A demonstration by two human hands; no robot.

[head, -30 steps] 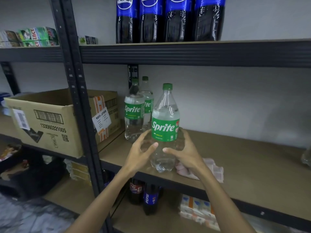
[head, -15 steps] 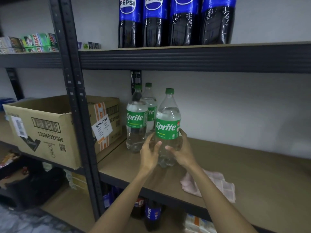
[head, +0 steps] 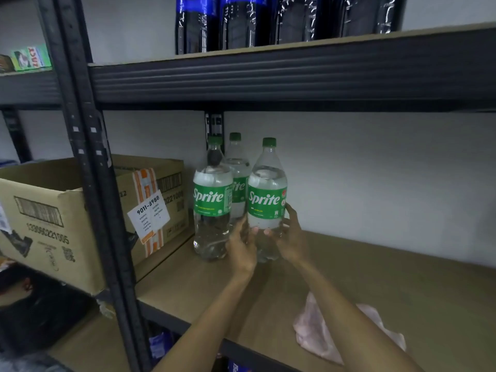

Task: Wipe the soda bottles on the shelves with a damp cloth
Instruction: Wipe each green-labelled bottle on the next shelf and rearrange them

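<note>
We grip the front Sprite bottle (head: 267,202) low down, left hand (head: 241,249) and right hand (head: 292,237) curled round either side, upright on the wooden shelf (head: 389,277) just beside two other Sprite bottles (head: 212,202), while the pink cloth (head: 308,334) lies apart near the front edge.

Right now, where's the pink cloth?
Head view, low on the right: the pink cloth lies on the wooden shelf near its front edge, partly hidden by the right forearm.
</note>
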